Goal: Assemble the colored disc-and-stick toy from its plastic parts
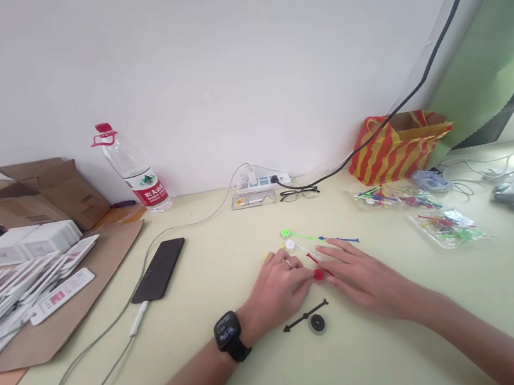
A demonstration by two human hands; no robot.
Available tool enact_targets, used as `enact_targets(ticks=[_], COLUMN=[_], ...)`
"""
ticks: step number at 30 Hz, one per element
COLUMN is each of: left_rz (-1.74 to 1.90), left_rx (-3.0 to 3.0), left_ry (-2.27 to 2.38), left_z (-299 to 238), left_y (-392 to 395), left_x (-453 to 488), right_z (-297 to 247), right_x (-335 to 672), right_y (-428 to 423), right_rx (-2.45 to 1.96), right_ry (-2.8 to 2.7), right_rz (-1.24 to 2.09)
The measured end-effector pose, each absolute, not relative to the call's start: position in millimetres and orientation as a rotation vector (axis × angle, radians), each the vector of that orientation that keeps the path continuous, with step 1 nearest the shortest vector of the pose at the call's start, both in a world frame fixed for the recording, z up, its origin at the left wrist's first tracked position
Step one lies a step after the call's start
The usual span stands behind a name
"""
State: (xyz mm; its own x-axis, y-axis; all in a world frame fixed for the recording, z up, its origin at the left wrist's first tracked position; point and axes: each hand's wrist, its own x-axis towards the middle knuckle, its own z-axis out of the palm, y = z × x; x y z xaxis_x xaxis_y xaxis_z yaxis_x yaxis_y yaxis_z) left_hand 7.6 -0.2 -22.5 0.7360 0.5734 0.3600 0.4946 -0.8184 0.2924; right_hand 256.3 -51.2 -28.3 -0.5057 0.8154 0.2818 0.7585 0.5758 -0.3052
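My left hand (279, 286), with a ring and a black watch (228, 334) on the wrist, has its thumb and index finger pinched at the edge of a small red round piece (319, 274). On the other side, my right hand (365, 273) lies with its fingers stretched out, their tips close to that piece and over a red arrow (312, 257). Beyond my hands are a green round piece (285, 233), a white round piece (290, 245) and a blue arrow (340, 240). Nearer to me lie a black arrow (306, 315) and a black round piece (317, 323).
At left are a phone (159, 270) on a cable, a water bottle (139, 172), a cardboard box (42, 194) and piled white tags (23, 288). A power strip (262, 180) and glasses (299, 193) lie by the wall. Plastic packets (450, 227) and a striped bag (391, 148) are at right.
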Motion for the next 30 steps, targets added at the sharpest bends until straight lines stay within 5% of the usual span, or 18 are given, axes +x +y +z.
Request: enact_targets(ticks=[12,30], left_rz=[0.511,0.719], left_rx=[2.649,2.623], left_ry=[0.633,1.16], left_z=[-1,-25], left_y=[-11,64], left_x=[-39,-48], right_z=[-21,-11], right_x=[250,202], right_y=[-53,-46], right_rx=[-1.212,-1.256], right_ry=[-2.379,-2.485], right_rz=[0.317,0.499])
